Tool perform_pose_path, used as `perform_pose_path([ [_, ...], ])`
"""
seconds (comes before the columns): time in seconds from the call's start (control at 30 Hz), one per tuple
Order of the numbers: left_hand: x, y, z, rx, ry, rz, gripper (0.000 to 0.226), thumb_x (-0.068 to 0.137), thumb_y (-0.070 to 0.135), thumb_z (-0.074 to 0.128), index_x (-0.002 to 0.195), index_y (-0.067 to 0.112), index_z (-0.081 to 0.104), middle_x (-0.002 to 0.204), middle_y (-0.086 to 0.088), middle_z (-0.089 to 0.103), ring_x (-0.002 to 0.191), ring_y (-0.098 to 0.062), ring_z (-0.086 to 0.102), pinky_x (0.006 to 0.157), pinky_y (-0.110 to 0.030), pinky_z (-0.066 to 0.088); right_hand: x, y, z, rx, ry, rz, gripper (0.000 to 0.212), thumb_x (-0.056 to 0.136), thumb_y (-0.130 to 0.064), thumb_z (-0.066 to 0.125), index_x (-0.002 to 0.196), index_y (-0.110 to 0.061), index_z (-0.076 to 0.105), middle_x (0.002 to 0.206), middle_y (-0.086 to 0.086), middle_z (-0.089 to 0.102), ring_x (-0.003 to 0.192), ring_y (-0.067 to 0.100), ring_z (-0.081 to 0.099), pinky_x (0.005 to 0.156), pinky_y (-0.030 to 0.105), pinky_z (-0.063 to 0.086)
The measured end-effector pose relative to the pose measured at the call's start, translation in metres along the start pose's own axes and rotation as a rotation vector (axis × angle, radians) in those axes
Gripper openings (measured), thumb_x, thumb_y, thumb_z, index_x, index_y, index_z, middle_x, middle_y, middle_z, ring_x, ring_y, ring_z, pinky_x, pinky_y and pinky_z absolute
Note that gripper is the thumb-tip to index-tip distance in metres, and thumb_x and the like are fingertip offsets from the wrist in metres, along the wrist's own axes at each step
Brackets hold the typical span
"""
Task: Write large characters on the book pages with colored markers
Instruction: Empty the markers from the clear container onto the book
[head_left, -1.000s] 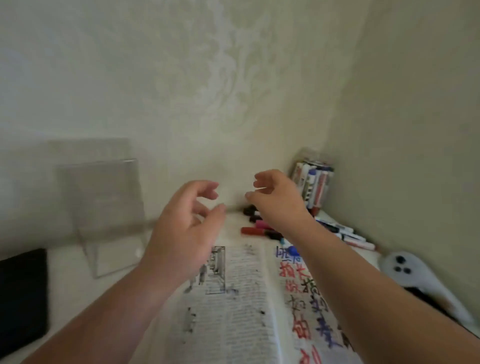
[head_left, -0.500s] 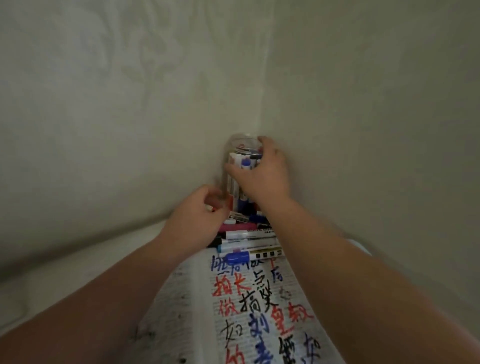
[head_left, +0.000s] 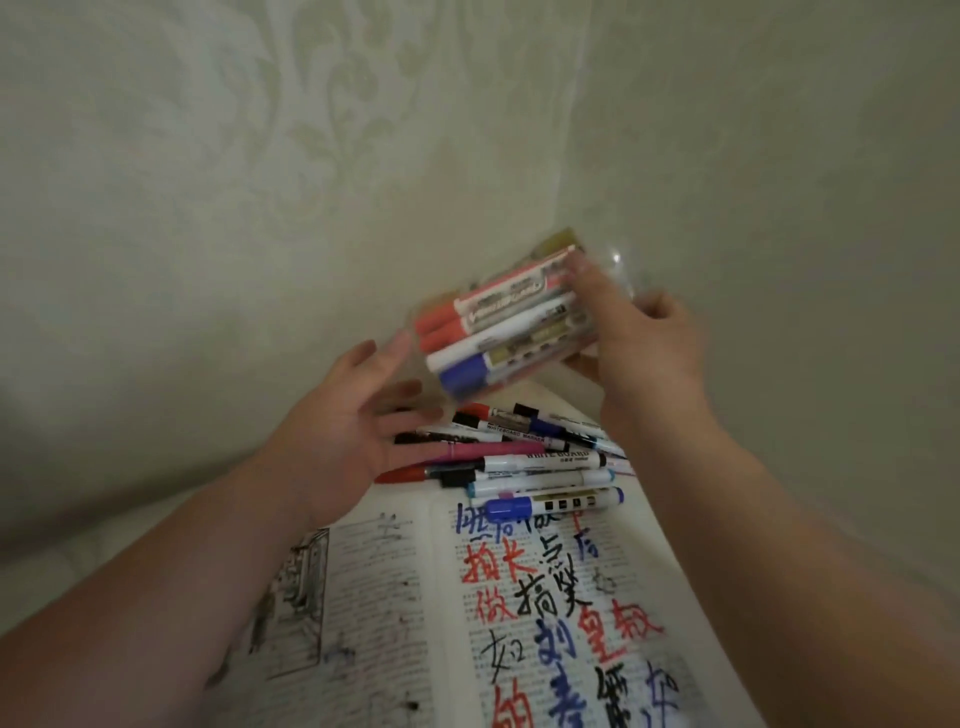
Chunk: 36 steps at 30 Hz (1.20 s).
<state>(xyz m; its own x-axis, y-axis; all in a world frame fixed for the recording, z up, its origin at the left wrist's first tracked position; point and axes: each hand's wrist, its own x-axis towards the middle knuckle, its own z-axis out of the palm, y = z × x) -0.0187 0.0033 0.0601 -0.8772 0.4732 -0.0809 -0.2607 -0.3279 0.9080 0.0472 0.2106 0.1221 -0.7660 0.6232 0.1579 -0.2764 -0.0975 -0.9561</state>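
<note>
An open book (head_left: 384, 623) lies before me; its right page carries large red, blue and black characters, its left page is printed text with a drawing. My right hand (head_left: 634, 343) grips a clear jar of markers (head_left: 498, 322), lifted and tipped on its side with the caps pointing left. My left hand (head_left: 358, 421) is held open just below the jar's mouth, fingers spread, holding nothing. Several loose markers (head_left: 530, 462) lie in a pile at the book's top edge, a blue-capped marker (head_left: 550, 504) nearest the page.
Two pale patterned walls (head_left: 260, 182) meet in a corner right behind the jar. The book and markers lie on a white table (head_left: 156, 519) that runs into this corner.
My right hand has lifted the marker jar from the corner and tipped it sideways. My left hand has opened under its mouth. The view has settled closer over the book.
</note>
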Motion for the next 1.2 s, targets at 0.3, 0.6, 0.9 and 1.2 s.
perform_pose_path([
  [0.3, -0.029, -0.021, 0.002, -0.158, 0.074, 0.014, 0.044, 0.089, 0.045, 0.06, 0.127, 0.024, 0.066, 0.12, -0.01, 0.073, 0.109, -0.033, 0.07, 0.1, -0.056, 0.048, -0.041, 0.043, 0.012, 0.125, -0.201, 0.249, 0.058, 0.064, -0.033, 0.091, 0.097, -0.012, 0.049, 0.096, 0.017, 0.077, 0.085, 0.032, 0.077, 0.085, 0.048, 0.062],
  [0.6, -0.006, 0.021, 0.014, 0.259, 0.169, 0.387, 0.064, 0.071, 0.033, 0.081, 0.129, 0.02, 0.06, 0.116, -0.006, 0.074, 0.1, -0.029, 0.074, 0.088, -0.053, 0.058, 0.023, 0.05, 0.011, 0.161, -0.251, 0.374, 0.074, 0.078, -0.075, 0.062, 0.135, -0.03, 0.049, 0.129, 0.011, 0.067, 0.113, 0.03, 0.068, 0.099, 0.052, 0.053],
  [0.9, 0.018, 0.025, 0.028, 0.73, 0.285, 0.523, 0.099, 0.073, 0.036, 0.086, 0.155, 0.033, 0.031, 0.15, 0.003, 0.045, 0.088, 0.004, 0.056, 0.055, -0.002, 0.046, 0.043, 0.066, 0.002, 0.023, -0.121, 0.275, 0.044, 0.101, -0.054, 0.049, 0.133, -0.026, 0.056, 0.125, -0.001, 0.065, 0.094, 0.009, 0.065, 0.079, 0.03, 0.048],
  [1.2, 0.013, 0.028, 0.013, 0.706, 0.455, 0.648, 0.097, 0.069, 0.051, 0.087, 0.151, 0.04, 0.035, 0.152, 0.015, 0.04, 0.129, -0.005, 0.045, 0.101, -0.022, 0.047, 0.039, 0.086, -0.011, -0.51, -0.192, -0.054, 0.041, 0.103, -0.007, 0.038, 0.133, -0.022, 0.062, 0.112, -0.009, 0.062, 0.106, 0.01, 0.058, 0.088, 0.019, 0.047],
])
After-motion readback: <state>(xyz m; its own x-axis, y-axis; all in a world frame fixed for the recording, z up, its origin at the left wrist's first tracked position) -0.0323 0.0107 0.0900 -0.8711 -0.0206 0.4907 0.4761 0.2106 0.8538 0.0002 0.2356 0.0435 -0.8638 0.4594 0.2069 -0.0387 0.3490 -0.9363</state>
